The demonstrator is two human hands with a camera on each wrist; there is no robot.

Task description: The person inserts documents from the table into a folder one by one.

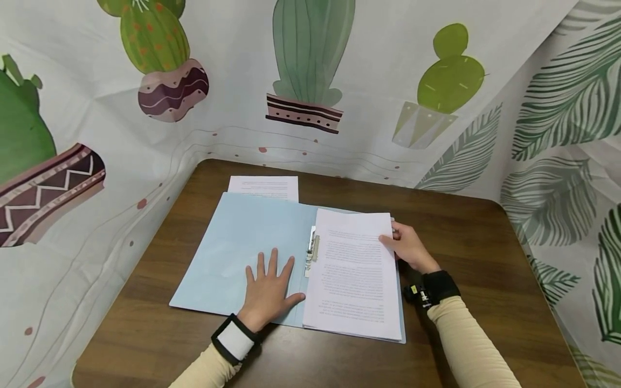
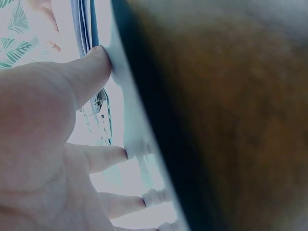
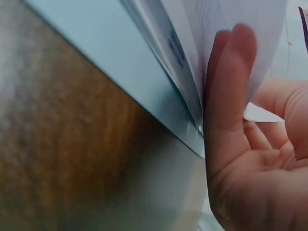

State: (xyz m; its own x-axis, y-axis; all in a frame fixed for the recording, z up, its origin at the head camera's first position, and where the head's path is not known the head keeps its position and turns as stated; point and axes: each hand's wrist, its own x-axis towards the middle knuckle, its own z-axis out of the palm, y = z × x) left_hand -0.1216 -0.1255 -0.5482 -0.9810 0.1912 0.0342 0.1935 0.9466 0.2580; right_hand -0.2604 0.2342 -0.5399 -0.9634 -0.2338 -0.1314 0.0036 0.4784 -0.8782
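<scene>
A light blue folder [image 1: 233, 231] lies spread flat on the table. My left hand [image 1: 269, 296] rests on its left cover, fingers fanned out and thumb pointing toward the spine. Beside the spine, a metal lever clip [image 1: 311, 250] stands at the inner edge of a stack of printed sheets [image 1: 356, 280]. At the stack's upper right edge, my right hand [image 1: 409, 248] pinches paper, thumb on top and the other fingers underneath. The right wrist view shows sheets [image 3: 192, 29] raised off the folder's cover [image 3: 96, 33] where the fingers [image 3: 231, 82] reach behind them.
A loose printed sheet [image 1: 264, 184] sticks out from behind the folder's top left edge. The brown wooden table [image 1: 466, 231] ends at a cloth backdrop [image 1: 233, 81] printed with cacti and leaves. Each wrist wears a black strap.
</scene>
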